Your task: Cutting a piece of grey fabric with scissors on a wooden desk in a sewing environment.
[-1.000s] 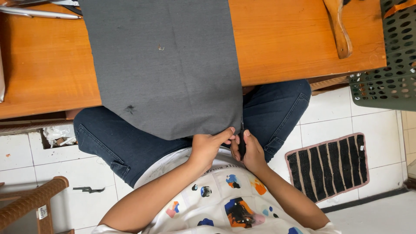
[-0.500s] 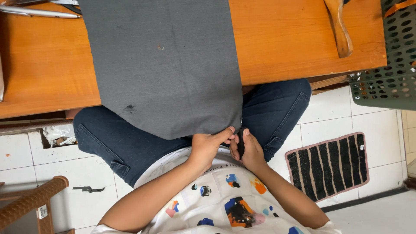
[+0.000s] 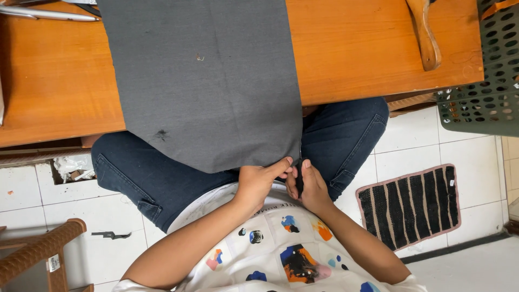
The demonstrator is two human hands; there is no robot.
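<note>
Grey cloth [image 3: 205,81]: one long rectangular piece, plain weave, lying flat across the orange wooden worktop [image 3: 373,48] and hanging over its near edge onto the lap of the seated person; a small dark mark shows near its lower left part and a tiny light speck near its middle. Left hand [image 3: 258,181]: at the cloth's lower right corner, thumb and fingers pinched shut on the hem. Right hand [image 3: 307,186]: just beside the left, almost touching it, fingers curled closed around a small dark tool [image 3: 299,184] held upright against the cloth's right edge; the kind of tool cannot be told. Both hands sit close together over the lap, below the worktop's edge. Blue jeans [image 3: 162,178]: worn by the person, knees spread under the cloth. White printed shirt [image 3: 281,254]: with coloured patches, at the bottom of the view. Wooden handle [image 3: 424,35]: curved, lying on the worktop's far right part, well apart from the cloth. Green perforated basket [image 3: 481,75]: at the right, past the worktop's corner. Striped black mat [image 3: 413,203]: pink-edged, on the white tiled floor [image 3: 32,189] to the right of the person. Woven stool [image 3: 38,254]: brown, at lower left.
</note>
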